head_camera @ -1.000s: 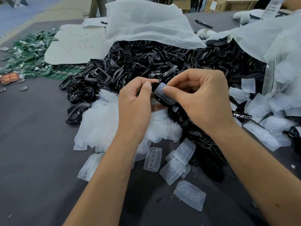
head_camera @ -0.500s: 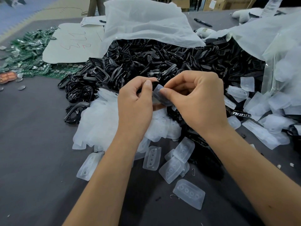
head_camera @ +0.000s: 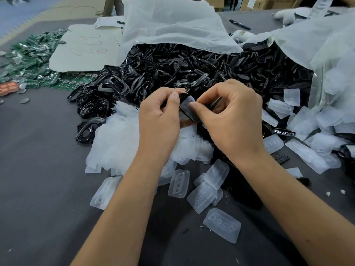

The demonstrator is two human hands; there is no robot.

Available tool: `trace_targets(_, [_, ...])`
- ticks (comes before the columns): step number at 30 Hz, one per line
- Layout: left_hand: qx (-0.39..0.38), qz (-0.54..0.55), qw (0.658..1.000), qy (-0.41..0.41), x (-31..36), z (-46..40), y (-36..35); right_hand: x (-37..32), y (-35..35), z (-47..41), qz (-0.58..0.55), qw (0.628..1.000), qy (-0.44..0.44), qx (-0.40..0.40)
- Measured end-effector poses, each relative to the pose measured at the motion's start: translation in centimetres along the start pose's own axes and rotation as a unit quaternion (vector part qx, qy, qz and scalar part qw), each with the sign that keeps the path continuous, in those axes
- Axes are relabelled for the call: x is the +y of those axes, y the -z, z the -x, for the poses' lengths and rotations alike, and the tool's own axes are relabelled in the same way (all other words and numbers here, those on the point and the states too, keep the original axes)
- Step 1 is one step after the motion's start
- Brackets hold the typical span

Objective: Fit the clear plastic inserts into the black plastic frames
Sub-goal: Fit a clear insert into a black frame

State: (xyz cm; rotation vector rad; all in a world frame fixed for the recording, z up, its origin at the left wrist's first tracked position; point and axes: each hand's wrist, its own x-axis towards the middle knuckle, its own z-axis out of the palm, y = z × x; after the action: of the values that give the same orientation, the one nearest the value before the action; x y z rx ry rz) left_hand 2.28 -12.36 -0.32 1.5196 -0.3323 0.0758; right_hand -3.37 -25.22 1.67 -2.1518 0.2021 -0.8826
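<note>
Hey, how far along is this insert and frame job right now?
Done: no pile of finished pieces is clearly visible. In hand: the left hand and right hand hold one black frame with a clear insert against it, not clearly seated yet. Left: a large heap of black frames spilling from the bag, plus many loose clear inserts on the table. Nearly everything remains.

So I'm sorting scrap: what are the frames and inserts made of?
Frames: seemingly hard black plastic, glossy, with sharp highlights. Inserts: translucent, milky, seemingly soft plastic or silicone; the one pinched between both hands looks curved.
</note>
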Motion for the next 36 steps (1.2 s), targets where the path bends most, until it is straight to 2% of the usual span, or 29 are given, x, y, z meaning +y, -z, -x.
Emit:
trace_targets(4, [-0.003,-0.023,1.000,-0.001,0.0,-0.2,0.1,0.6,-0.1,-0.1,-0.046,0.998,-0.045,-0.026])
trace_targets(8, [-0.014,-0.010,1.000,0.010,0.1,-0.1,0.2,1.5,0.2,-0.6,-0.160,0.971,-0.132,-0.120])
trace_targets(13, [-0.032,0.001,0.999,0.015,0.2,0.1,0.1,2.3,0.6,-0.8,-0.236,0.946,-0.173,-0.138])
trace_targets(20, [-0.057,0.017,0.998,0.004,0.2,0.4,0.0,2.9,1.2,-1.1,-0.265,0.936,-0.178,-0.148])
trace_targets(26, [-0.063,0.038,0.997,0.006,0.2,0.3,0.1,3.3,1.6,-1.5,-0.270,0.923,-0.196,-0.191])
trace_targets(31, [-0.090,0.041,0.995,0.024,0.3,0.2,0.2,3.6,2.2,-1.8,-0.237,0.910,-0.208,-0.270])
trace_targets(36, [-0.104,-0.003,0.994,0.013,0.3,0.3,0.1,3.8,2.8,-2.1,-0.200,0.901,-0.190,-0.336])
